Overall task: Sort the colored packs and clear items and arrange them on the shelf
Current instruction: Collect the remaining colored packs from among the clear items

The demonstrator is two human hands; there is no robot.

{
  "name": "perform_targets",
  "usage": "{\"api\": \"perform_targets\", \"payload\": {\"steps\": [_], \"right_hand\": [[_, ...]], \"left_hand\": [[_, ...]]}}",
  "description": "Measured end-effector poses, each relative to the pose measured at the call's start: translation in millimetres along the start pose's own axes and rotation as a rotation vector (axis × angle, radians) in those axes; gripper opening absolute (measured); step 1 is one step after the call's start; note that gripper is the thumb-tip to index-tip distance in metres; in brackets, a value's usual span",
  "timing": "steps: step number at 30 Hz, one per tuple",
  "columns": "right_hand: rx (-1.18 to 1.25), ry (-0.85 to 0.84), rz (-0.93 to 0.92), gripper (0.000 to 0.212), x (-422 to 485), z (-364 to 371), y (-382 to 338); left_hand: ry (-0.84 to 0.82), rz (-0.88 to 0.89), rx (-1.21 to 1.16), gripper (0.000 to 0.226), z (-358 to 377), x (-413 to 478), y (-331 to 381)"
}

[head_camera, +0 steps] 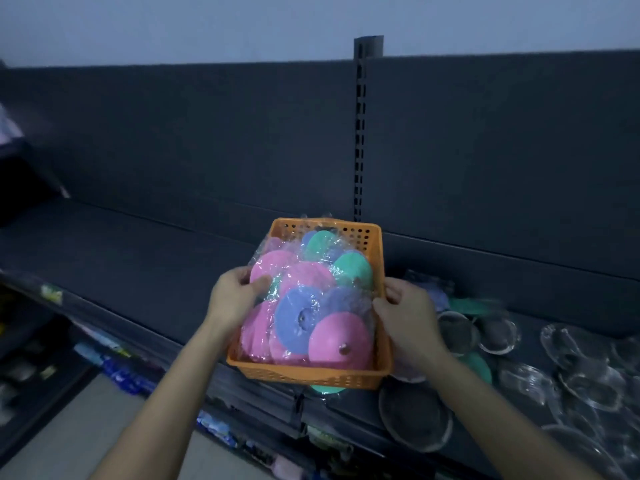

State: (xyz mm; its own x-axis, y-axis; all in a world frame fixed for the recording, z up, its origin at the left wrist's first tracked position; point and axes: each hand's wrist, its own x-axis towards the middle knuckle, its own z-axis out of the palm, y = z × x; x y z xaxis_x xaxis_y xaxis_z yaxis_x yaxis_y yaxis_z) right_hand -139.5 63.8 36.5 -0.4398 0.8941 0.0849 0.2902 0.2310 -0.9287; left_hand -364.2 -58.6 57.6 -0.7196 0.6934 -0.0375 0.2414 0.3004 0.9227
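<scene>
A: The left hand (pixel 239 299) — what has it got?

B: Its fingers are curled over the left rim of the orange basket (pixel 277 372), the thumb pressing on a pink disc in the wrapped colored packs (pixel 304 306).

A: How many discs can you count in there?

B: About four pink, two or three blue-violet and two green, all under crinkled clear film; overlaps make the count uncertain. They fill the basket, which sits over the front part of the dark shelf (pixel 138 265).

A: And the right hand (pixel 408 313)?

B: Closed around the basket's right rim, fingers on the inner side, thumb on top.

A: To the right of that?

B: Loose green discs (pixel 479 365) peek from under and beside the basket, two or three of them. Further right, the clear items (pixel 571 372) lie spread on the shelf, at least eight round see-through pieces, overlapping and blurred.
</scene>
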Motion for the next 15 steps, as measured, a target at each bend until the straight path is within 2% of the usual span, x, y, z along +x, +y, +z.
{"api": "perform_targets", "payload": {"steps": [4, 8, 12, 15], "right_hand": [[0.185, -0.092, 0.098, 0.024, 5.1, 35.6, -1.9], [0.227, -0.160, 0.133, 0.026, 10.6, 68.6, -9.8], [0.226, -0.197, 0.116, 0.022, 17.5, 97.8, -14.8], [0.270, -0.231, 0.164, 0.030, 24.6, 117.3, -12.3]], "left_hand": [[0.036, -0.045, -0.025, 0.019, -24.7, 16.0, -13.2], [0.056, -0.082, 0.025, 0.028, -47.1, 45.1, -21.7], [0.003, -0.111, 0.040, 0.035, -73.1, 77.3, -29.8], [-0.042, -0.151, 0.023, 0.031, -83.5, 96.0, -38.7]]}}
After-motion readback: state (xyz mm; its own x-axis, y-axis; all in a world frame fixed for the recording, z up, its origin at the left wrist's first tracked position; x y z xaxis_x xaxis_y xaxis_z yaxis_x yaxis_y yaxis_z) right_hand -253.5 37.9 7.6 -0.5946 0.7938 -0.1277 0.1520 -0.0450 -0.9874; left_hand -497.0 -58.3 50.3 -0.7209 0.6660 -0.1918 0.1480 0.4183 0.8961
